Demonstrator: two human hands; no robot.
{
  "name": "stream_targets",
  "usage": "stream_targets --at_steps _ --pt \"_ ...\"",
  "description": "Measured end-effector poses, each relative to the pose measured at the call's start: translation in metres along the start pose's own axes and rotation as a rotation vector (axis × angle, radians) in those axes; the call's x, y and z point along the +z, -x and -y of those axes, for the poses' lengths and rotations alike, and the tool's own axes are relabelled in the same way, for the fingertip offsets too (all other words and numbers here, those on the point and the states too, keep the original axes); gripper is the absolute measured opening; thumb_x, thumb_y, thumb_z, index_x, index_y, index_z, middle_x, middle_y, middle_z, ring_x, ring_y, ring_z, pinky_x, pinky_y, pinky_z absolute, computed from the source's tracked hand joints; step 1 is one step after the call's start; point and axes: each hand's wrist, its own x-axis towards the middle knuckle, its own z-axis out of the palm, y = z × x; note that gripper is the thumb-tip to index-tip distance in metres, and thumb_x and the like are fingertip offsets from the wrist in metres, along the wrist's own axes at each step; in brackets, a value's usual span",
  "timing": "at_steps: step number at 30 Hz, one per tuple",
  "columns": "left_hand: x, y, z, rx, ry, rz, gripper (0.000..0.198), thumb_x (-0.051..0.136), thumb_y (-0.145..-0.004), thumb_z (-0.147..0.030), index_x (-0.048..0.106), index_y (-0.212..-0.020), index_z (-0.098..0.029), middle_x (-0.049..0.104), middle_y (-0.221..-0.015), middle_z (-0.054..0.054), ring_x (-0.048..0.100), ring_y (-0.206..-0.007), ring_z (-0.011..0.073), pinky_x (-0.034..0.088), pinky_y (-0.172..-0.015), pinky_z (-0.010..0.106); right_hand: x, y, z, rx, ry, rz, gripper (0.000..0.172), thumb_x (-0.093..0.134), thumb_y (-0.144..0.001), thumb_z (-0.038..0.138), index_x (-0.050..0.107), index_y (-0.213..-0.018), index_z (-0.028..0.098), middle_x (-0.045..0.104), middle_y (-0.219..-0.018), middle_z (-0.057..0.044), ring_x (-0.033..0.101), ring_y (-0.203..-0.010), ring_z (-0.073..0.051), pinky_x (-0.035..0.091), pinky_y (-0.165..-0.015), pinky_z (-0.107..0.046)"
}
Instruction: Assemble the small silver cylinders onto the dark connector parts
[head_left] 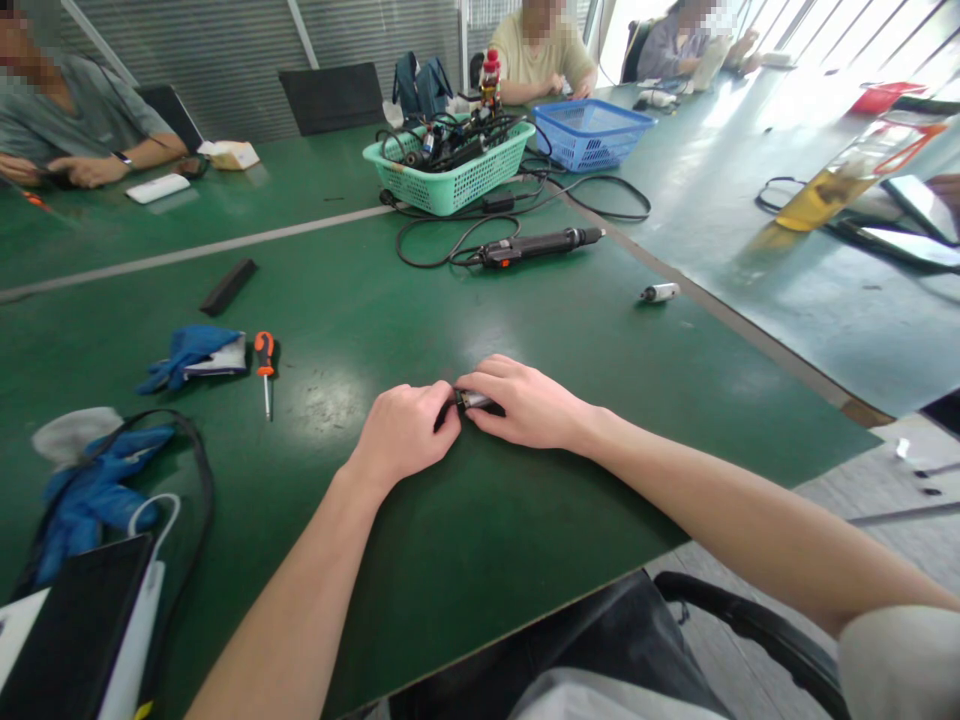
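Observation:
My left hand (pixel 407 430) and my right hand (pixel 525 403) meet on the green table (pixel 420 330), both closed around a small dark and silver device (pixel 471 401). Only a short bit of it shows between my fingers. The left fingers curl over its left end; the right fingers pinch its right end against the table. An orange-handled screwdriver (pixel 263 365) lies to the left of my hands.
Blue gloves (pixel 191 353) and a black bar (pixel 228 285) lie at left. A black electric screwdriver (pixel 536 245) with cable, a green basket (pixel 450 160), a blue basket (pixel 589 130) and a small silver cylinder (pixel 659 291) sit beyond. Three other people sit at the far edge.

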Motion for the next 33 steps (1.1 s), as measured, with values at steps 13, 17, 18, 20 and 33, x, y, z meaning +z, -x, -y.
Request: stream_targets --at_steps 13,17,18,20,33 --pt "0.0013 0.0006 0.0009 0.02 0.003 -0.01 0.019 0.046 -0.094 -0.031 0.062 -0.09 -0.021 0.07 -0.079 0.004 0.062 -0.067 0.0187 0.04 -0.063 0.032 0.0 -0.0001 -0.0008 -0.007 -0.009 -0.005 0.028 0.056 -0.094 0.025 0.063 -0.12 0.018 0.066 -0.102 -0.011 0.059 -0.1 -0.025 0.051 -0.09 -0.04" --pt "0.0018 0.001 0.0012 0.021 0.005 -0.009 0.019 0.046 -0.094 -0.031 0.062 -0.09 -0.021 0.07 -0.079 0.004 0.061 -0.066 0.0186 0.039 -0.062 0.032 0.0007 -0.0001 -0.0012 -0.007 -0.017 -0.008 0.028 0.056 -0.094 0.025 0.062 -0.12 0.018 0.066 -0.104 -0.011 0.059 -0.1 -0.025 0.051 -0.09 -0.04" --pt "0.002 0.0011 0.0013 0.023 0.007 -0.014 0.019 0.046 -0.094 -0.031 0.062 -0.09 -0.021 0.07 -0.079 0.004 0.061 -0.066 0.0187 0.039 -0.062 0.032 0.0006 -0.0001 -0.0011 -0.007 -0.016 -0.006 0.028 0.056 -0.094 0.025 0.062 -0.121 0.018 0.066 -0.104 -0.011 0.059 -0.101 -0.025 0.051 -0.09 -0.04" --pt "0.0022 0.0012 0.0016 0.027 0.01 -0.02 0.02 0.046 -0.094 -0.031 0.062 -0.09 -0.021 0.07 -0.079 0.004 0.061 -0.066 0.0188 0.038 -0.062 0.033 0.0003 -0.0002 -0.0009 -0.006 -0.011 -0.002 0.028 0.055 -0.094 0.025 0.062 -0.12 0.018 0.066 -0.104 -0.011 0.059 -0.101 -0.025 0.051 -0.09 -0.04" --pt "0.0025 0.0005 0.0008 0.01 0.006 -0.013 0.022 0.046 -0.097 -0.035 0.062 -0.092 -0.021 0.07 -0.079 0.003 0.061 -0.066 0.0189 0.037 -0.061 0.031 -0.0009 -0.0001 -0.0008 -0.008 0.008 0.006 0.028 0.056 -0.095 0.025 0.06 -0.121 0.017 0.065 -0.107 -0.011 0.059 -0.103 -0.025 0.051 -0.092 -0.04"
